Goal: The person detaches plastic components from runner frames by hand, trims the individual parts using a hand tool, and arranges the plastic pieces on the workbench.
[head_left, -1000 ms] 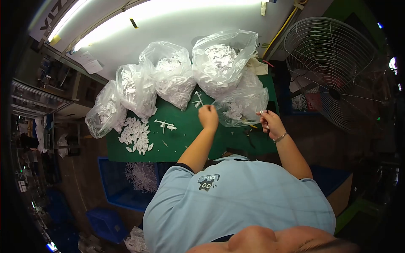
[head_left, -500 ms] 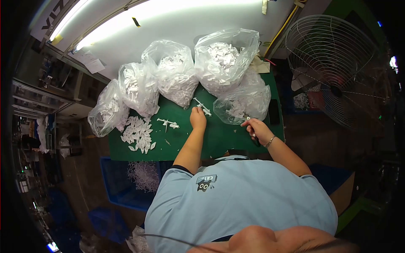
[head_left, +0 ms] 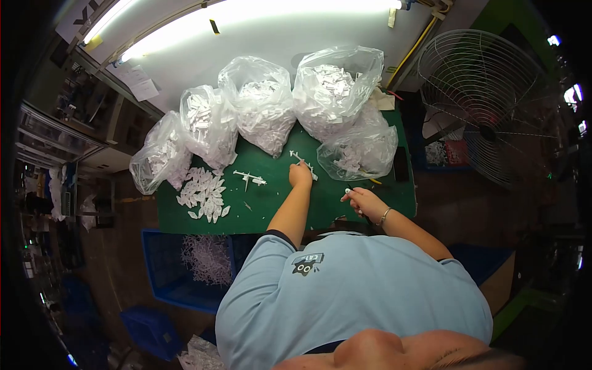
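The white branched piece lies in the left fingers.

Both arms reach forward from the torso. The left forearm runs almost straight ahead, its wrist nearly in line, the left hand closed with fingers curled in. The right forearm slants inward across the front; the right hand sits nearer the body, back upward, fingers bent in a grip. The hands stay apart, at slightly different reaches.
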### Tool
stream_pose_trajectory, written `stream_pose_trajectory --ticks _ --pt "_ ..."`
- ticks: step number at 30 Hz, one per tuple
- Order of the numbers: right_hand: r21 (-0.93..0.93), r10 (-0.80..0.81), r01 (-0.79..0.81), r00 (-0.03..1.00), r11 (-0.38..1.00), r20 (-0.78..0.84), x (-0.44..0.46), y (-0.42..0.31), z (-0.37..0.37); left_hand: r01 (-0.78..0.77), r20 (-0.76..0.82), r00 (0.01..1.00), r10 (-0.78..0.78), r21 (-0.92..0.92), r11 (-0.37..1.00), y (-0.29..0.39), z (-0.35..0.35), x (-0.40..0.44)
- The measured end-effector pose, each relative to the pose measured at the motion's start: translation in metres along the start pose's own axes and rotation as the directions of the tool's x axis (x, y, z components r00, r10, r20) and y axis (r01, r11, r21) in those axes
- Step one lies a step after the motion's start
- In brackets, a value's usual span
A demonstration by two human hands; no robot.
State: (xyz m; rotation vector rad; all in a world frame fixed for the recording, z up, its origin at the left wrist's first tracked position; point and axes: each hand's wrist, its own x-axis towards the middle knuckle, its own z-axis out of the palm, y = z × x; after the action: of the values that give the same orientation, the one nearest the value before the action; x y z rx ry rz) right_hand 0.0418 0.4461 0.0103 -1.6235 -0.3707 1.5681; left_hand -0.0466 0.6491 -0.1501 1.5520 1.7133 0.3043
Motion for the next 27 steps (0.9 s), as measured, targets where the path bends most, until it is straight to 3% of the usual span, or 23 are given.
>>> stream_pose_trajectory --ticks 2,5,6,8,9,10,13,15,19,21,22,24,26,27 --pt "-0.014 0.003 -0.004 0.999 1.0 -0.048 -0.006 0.008 -0.01 -0.036 -0.013 0.999 0.036 -0.005 0.999 -0.009 0.006 0.003" --pt "0.038 0.025 -0.021 0.994 0.999 -0.108 -0.01 0.022 -0.023 0.021 0.065 0.998 0.012 -0.477 0.879 -0.016 -0.003 -0.006" --pt "0.027 0.032 -0.029 0.996 0.999 -0.088 -0.01 0.025 -0.023 0.03 0.051 0.999 -0.006 -0.479 0.877 -0.022 -0.008 -0.009" --pt "-0.008 0.029 -0.03 0.989 1.0 -0.146 -0.004 0.028 -0.02 0.003 0.088 0.992 0.085 -0.711 0.703 -0.033 -0.02 -0.012" --pt "-0.025 0.028 -0.032 0.989 0.999 -0.143 0.001 0.032 -0.016 0.082 0.161 0.983 0.086 -0.813 0.577 -0.027 -0.038 -0.026" --pt "-0.035 0.03 -0.034 0.993 0.999 -0.118 0.008 0.034 -0.009 0.159 0.248 0.962 0.114 -0.848 0.506 -0.025 -0.058 -0.04" --pt "-0.157 0.028 -0.039 0.997 0.987 -0.073 0.023 0.034 0.017 0.229 0.297 0.946 0.133 -0.898 0.375 -0.023 -0.103 -0.07" --pt "-0.29 -0.044 0.034 0.999 0.956 -0.026 0.033 0.031 0.045 0.289 0.338 0.909 0.245 -0.933 0.216 -0.025 -0.131 -0.086" --pt "-0.44 -0.167 0.218 0.974 0.871 0.152 0.052 0.031 0.094 0.361 0.36 0.866 0.347 -0.93 0.063 -0.024 -0.193 -0.121" --pt "-0.388 -0.399 0.484 0.873 0.785 0.282 0.05 0.025 0.125 0.38 0.369 0.835 0.407 -0.923 0.059 -0.033 -0.218 -0.132" --pt "-0.391 -0.392 0.481 0.874 0.785 0.287 0.048 0.023 0.14 0.403 0.381 0.797 0.47 -0.914 0.058 -0.038 -0.228 -0.137" --pt "-0.255 -0.425 0.52 0.836 0.815 0.349 0.038 0.015 0.17 0.388 0.379 0.829 0.412 -0.919 0.067 -0.045 -0.244 -0.146" --pt "-0.239 -0.496 0.59 0.792 0.771 0.356 0.023 0.009 0.196 0.266 0.301 0.875 0.379 -0.953 0.145 -0.053 -0.262 -0.155" --pt "-0.245 -0.533 0.63 0.765 0.737 0.362 0.02 0.009 0.205 0.231 0.252 0.895 0.368 -0.968 0.102 -0.059 -0.266 -0.157"
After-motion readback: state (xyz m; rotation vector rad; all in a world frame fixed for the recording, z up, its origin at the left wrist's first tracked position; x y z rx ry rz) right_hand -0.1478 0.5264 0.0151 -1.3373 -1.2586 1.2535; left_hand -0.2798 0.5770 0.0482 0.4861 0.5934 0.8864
